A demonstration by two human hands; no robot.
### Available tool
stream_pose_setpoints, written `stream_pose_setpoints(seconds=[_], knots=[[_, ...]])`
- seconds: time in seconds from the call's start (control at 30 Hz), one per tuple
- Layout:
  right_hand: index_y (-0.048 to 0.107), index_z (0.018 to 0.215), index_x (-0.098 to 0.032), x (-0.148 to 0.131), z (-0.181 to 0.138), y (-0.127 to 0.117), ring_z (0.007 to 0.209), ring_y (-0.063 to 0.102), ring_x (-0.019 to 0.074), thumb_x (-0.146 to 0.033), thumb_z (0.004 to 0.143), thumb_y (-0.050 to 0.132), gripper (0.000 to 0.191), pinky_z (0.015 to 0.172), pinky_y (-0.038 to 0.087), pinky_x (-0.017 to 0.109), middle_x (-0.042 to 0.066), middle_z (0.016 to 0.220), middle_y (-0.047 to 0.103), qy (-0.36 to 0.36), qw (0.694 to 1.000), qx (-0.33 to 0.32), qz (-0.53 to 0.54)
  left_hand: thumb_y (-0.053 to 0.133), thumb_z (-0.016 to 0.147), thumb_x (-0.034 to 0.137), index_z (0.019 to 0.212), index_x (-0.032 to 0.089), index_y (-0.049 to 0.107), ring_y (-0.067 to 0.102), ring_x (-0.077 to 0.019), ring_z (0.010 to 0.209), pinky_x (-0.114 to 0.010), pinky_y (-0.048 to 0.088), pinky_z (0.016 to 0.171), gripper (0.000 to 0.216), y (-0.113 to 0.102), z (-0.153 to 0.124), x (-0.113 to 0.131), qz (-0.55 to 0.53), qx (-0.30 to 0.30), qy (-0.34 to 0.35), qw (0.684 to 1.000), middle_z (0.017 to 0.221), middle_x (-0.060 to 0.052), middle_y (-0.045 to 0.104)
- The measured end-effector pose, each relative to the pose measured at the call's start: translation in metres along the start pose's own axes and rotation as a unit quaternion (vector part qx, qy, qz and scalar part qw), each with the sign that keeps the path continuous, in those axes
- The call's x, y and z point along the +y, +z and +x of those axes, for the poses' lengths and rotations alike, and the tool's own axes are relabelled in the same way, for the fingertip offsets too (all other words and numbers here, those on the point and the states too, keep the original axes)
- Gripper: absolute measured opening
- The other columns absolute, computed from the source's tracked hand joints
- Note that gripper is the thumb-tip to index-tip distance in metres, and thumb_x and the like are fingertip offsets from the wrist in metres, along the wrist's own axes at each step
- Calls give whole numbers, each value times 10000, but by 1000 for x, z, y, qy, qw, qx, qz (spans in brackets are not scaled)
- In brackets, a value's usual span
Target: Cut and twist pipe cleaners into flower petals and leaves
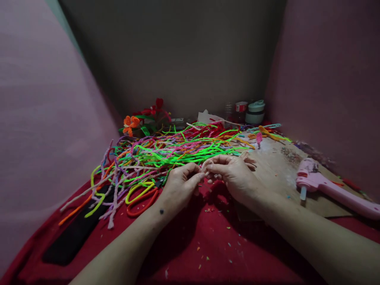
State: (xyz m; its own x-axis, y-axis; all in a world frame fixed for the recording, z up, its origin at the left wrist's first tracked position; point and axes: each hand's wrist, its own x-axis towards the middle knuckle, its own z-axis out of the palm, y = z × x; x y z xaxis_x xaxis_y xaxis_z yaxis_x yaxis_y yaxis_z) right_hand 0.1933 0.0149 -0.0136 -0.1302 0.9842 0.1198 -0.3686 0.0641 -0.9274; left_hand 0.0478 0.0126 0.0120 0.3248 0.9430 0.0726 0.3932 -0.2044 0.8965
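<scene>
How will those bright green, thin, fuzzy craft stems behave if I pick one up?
The bright green fuzzy stems look thin, so one is probably light. Some curve, suggesting they bend easily. Lifting one may drag others along, since they overlap.

No word, brand or number could be read. A red label (241,104) circled the upper part of a see-through container (239,117) at the back, just beside a pale green pot (254,117); it bore a pale patch and whitish marks, too small and blurred to make out. A small pale box (177,120) farther left, behind the heap of fuzzy wires (178,152), showed darker marks on its front, and these too were illegible.
</scene>
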Motion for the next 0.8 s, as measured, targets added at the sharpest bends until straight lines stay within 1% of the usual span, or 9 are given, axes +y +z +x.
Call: stream_pose_setpoints(seconds=[0.07, 0.13, 0.23, 0.3, 0.4, 0.5, 0.6, 0.7, 0.8], knots=[[645, 680, -138, -1, 0, 0, 564, 535, 105, -135, 628, 611, 62, 584, 418, 264, 20, 653, 604, -8, 1000, -3, -17, 548, 736, 257, 683, 136, 550, 415, -50, 405, -164, 319, 408, 132, -1, 0, 2, -23, -12, -24, 999, 491, 51, 475], [644, 683, -138, -3, -1, 0, 569, 532, 107, -142, 627, 619, 61, 590, 416, 266, 14, 638, 599, 0, 1000, -13, -19, 563, 714, 249, 672, 137, 543, 413, -49, 377, -161, 295, 381, 121, -3, 1, 4, -41, -28, -51, 997, 473, 59, 464], [639, 685, -135, -5, -2, 1, 546, 514, 104, -209, 653, 632, 81, 552, 395, 256, 13, 626, 598, 15, 999, -22, -34, 566, 704, 240, 663, 138, 540, 400, -46, 352, -159, 278, 364, 113, -6, 1, 4, -40, -43, -66, 996, 455, 67, 455], [639, 660, -131, -6, -2, 2, 526, 493, 98, -245, 670, 629, 115, 526, 374, 247, 12, 602, 592, 9, 998, -14, -62, 558, 711, 231, 649, 141, 534, 382, -41, 349, -158, 280, 370, 112, -6, 1, 3, -24, -48, -59, 997, 440, 73, 436], [636, 611, -134, -5, -2, 2, 520, 478, 90, -231, 655, 641, 106, 530, 366, 239, 3, 571, 585, -6, 997, 10, -82, 542, 728, 231, 656, 141, 537, 412, -47, 388, -163, 317, 405, 116, -7, 2, 0, 10, -50, -21, 998, 480, 63, 453], [624, 604, -139, -2, 1, 0, 529, 502, 99, -228, 645, 650, 102, 551, 385, 245, 7, 578, 593, 4, 999, 3, -32, 518, 752, 244, 676, 142, 533, 440, -56, 412, -170, 340, 429, 128, -7, 3, -3, 39, -67, 12, 997, 504, 55, 469], [607, 607, -138, 2, 3, -1, 519, 512, 110, -255, 644, 660, 134, 546, 397, 256, 12, 576, 585, 29, 999, -13, 20, 498, 769, 259, 668, 145, 508, 427, -53, 388, -164, 320, 408, 153, -6, 4, -5, 33, -84, 6, 996, 473, 60, 456], [607, 641, -137, 4, 2, 0, 537, 506, 111, -307, 652, 673, 182, 538, 387, 250, 16, 617, 586, 19, 999, -25, 23, 506, 759, 270, 651, 148, 482, 408, -43, 365, -150, 297, 381, 165, -2, 3, -4, 1, -58, -1, 998, 458, 69, 446], [611, 660, -138, 5, -1, 3, 498, 435, 87, -364, 646, 683, 237, 487, 327, 231, -11, 581, 531, 25, 999, -42, -5, 489, 755, 258, 653, 151, 476, 378, -38, 328, -146, 270, 351, 148, 2, 3, -5, -34, -27, -21, 999, 442, 70, 458]])
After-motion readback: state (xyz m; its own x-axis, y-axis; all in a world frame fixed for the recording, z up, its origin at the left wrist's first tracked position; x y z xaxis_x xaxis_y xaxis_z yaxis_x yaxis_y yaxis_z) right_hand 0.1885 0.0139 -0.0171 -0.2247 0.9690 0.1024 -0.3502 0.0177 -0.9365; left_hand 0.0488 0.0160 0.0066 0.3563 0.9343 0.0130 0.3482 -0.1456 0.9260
